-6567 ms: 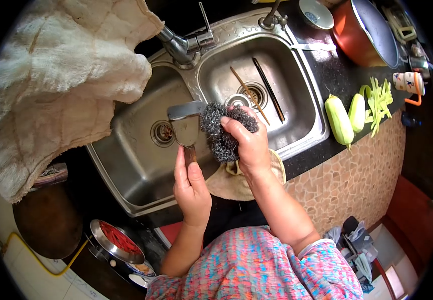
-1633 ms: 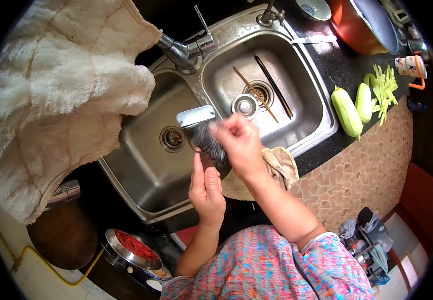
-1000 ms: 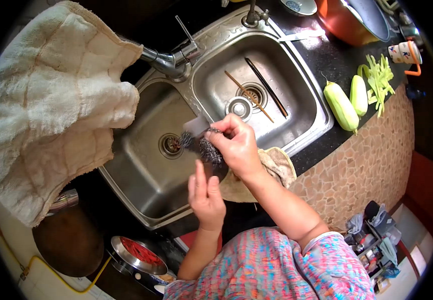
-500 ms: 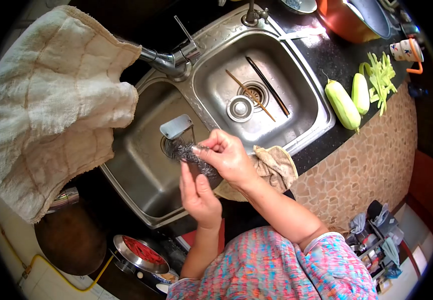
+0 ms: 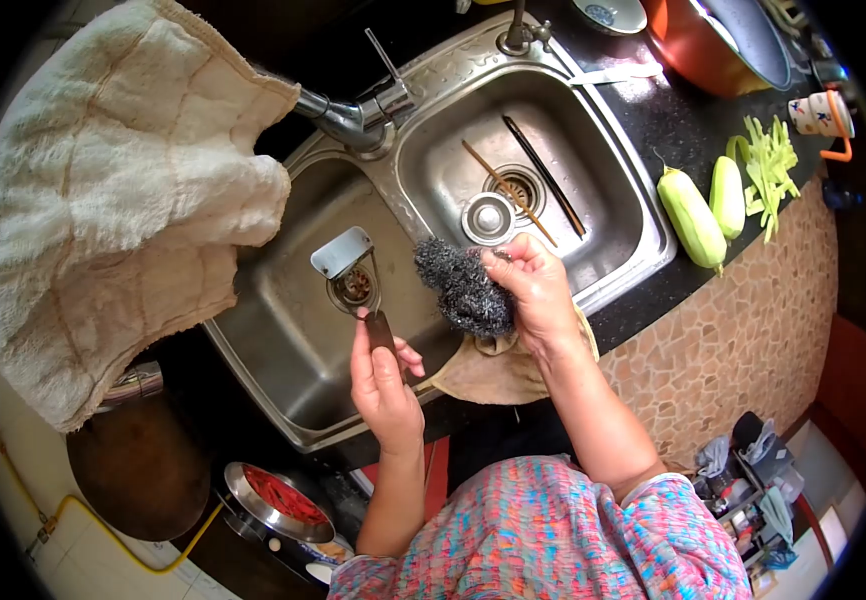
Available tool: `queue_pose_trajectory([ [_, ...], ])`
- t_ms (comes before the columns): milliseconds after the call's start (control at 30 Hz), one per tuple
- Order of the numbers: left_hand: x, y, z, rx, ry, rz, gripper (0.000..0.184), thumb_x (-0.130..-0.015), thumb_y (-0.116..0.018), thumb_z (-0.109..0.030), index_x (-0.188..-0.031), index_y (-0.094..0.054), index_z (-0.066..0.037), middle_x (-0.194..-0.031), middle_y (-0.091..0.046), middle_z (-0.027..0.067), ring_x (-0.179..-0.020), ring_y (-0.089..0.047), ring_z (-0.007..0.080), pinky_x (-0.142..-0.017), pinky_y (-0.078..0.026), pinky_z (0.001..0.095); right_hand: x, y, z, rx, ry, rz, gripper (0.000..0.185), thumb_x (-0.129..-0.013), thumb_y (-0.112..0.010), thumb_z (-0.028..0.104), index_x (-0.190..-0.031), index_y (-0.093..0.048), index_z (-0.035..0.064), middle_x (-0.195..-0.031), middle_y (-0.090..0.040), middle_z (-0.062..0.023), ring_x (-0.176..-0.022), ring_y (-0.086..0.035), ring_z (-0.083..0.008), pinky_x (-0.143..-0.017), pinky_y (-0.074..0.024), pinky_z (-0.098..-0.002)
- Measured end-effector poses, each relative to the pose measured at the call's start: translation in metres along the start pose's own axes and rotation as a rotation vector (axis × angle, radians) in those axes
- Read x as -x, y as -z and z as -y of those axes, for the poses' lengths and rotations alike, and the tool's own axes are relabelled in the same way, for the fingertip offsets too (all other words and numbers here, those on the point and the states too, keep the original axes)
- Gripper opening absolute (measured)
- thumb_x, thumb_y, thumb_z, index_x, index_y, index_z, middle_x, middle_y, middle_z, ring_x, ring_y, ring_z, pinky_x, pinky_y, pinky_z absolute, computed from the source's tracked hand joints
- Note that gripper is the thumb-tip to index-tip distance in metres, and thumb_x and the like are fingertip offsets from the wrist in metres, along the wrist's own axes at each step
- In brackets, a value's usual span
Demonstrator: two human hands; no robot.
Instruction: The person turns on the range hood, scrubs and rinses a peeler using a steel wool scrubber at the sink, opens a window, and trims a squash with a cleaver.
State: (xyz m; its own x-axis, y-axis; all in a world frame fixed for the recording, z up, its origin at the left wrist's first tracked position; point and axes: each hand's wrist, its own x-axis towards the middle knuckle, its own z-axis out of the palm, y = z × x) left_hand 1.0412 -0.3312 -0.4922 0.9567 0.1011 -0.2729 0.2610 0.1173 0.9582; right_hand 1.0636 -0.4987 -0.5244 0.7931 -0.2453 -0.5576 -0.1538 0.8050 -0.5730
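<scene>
My left hand (image 5: 387, 385) grips the dark handle of a peeler-like tool (image 5: 342, 252), whose flat metal head is tilted over the left sink basin (image 5: 293, 330). To its right, my right hand (image 5: 536, 290) pinches a dark steel wool scrubber (image 5: 468, 285), held apart from the tool. A tan cloth (image 5: 498, 375) lies at the sink's front edge, below the scrubber. In the right basin (image 5: 593, 230) are a brown stick (image 5: 483, 165), a black stick (image 5: 545, 178) and a round metal strainer (image 5: 488, 218).
A faucet (image 5: 353, 122) stands behind the sink, beside a large hanging cloth (image 5: 123, 200). On the right counter are two pale green gourds (image 5: 691, 218), green peelings (image 5: 768, 165), a white knife (image 5: 618, 74), an orange pot (image 5: 698, 50) and a cup (image 5: 819, 115). A lidded pan (image 5: 278, 500) sits at lower left.
My right hand has drawn the scrubber away from the tool, up and to the right. My left hand has shifted slightly left, its fingers now around the handle.
</scene>
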Motion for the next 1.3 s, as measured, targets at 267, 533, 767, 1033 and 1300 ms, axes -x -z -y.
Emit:
queue_pose_trajectory([
  [267, 0.008, 0.003, -0.017, 0.369, 0.219, 0.218, 0.049, -0.098, -0.04, -0.031, -0.133, -0.039, 0.004, -0.074, -0.048, 0.0058, -0.053, -0.043, 0.0096, -0.044, -0.034, 0.0206, 0.016, -0.02, 0.02, 0.698, 0.351, 0.253, 0.019, -0.088, -0.061, 0.01, -0.104, -0.062, -0.0004, -0.092, -0.065, -0.0058, -0.084, -0.058, -0.0077, -0.075, -0.047, -0.0231],
  [533, 0.02, 0.0, -0.031, 0.462, 0.335, 0.225, 0.048, -0.097, -0.041, -0.034, -0.129, -0.043, 0.002, -0.072, -0.047, 0.0056, -0.049, -0.039, 0.0094, -0.041, -0.032, 0.0205, 0.021, -0.027, 0.024, 0.404, 0.014, 0.427, 0.019, -0.09, -0.061, 0.01, -0.103, -0.065, -0.0021, -0.081, -0.064, 0.0, -0.071, -0.055, -0.0046, -0.064, -0.0455, -0.0193],
  [767, 0.015, 0.014, -0.015, 0.155, 0.201, 0.223, 0.038, -0.094, -0.042, -0.024, -0.119, -0.047, 0.004, -0.113, -0.055, 0.0115, -0.108, -0.052, 0.0196, -0.095, -0.038, 0.0332, 0.022, -0.03, 0.026, 0.952, 0.472, 0.575, 0.01, -0.084, -0.066, 0.013, -0.083, -0.066, 0.0034, -0.068, -0.063, -0.0064, -0.059, -0.057, -0.0169, -0.056, -0.043, -0.0291],
  [1033, -0.013, -0.002, -0.029, -0.036, -0.182, 0.188, 0.069, -0.087, -0.055, -0.054, -0.119, -0.049, 0.006, -0.115, -0.058, 0.015, -0.105, -0.056, 0.0231, -0.094, -0.042, 0.0348, 0.03, -0.038, 0.016, 0.961, 0.553, 0.549, 0.017, -0.084, -0.064, 0.02, -0.075, -0.061, 0.0061, -0.062, -0.057, -0.0105, -0.061, -0.058, -0.0304, -0.057, -0.0427, -0.0375],
  [1300, -0.011, -0.007, -0.028, 0.239, 0.118, 0.056, 0.023, -0.09, -0.061, -0.02, -0.103, -0.061, -0.001, -0.095, -0.066, 0.0097, -0.085, -0.062, 0.016, -0.081, -0.048, 0.0289, 0.035, -0.043, 0.013, 1.016, 0.492, 0.541, 0.02, -0.084, -0.062, 0.023, -0.071, -0.059, 0.0074, -0.062, -0.057, -0.0126, -0.06, -0.058, -0.0331, -0.055, -0.0431, -0.0399],
])
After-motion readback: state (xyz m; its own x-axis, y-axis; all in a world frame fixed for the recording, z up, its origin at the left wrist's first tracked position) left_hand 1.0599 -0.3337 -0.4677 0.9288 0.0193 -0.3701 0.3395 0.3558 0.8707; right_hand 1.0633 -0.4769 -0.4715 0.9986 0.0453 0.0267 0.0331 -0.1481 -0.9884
